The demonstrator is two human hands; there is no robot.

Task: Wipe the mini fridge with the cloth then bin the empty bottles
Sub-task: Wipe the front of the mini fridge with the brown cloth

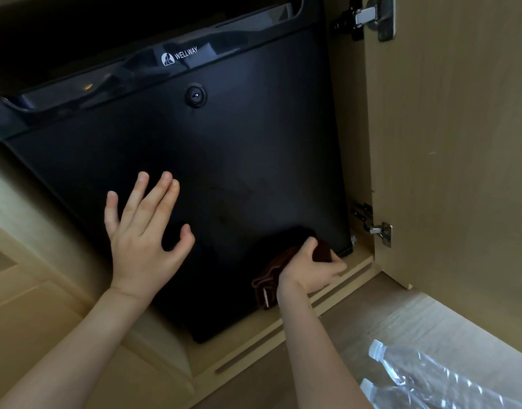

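Centrally in the head view, a black mini fridge (224,160) is seen set into a light wooden cabinet, its door closed and filling most of the frame. A white WELLWAY logo (180,56) is printed on the glossy band along the top of the fridge door, and a round lock (195,95) is fitted just below that band. The left hand (141,231) is held flat before the lower left part of the fridge door, fingers straight and spread, nothing gripped; whether the palm touches the door cannot be told. The right hand (310,267) is placed at the lower right corner of the fridge door, its fingers curled round a dark brown cloth (268,276), which is pressed against the door there. Part of the cloth is bunched under the wrist, with a pale tag showing. To the right of the fridge, the cabinet door (460,143) is swung open, carried on an upper hinge (369,16) and a lower hinge (377,230). Well below and to the right of the fridge, two clear plastic bottles (425,376) with white caps are laid on the floor, side by side and cut off by the frame edge.
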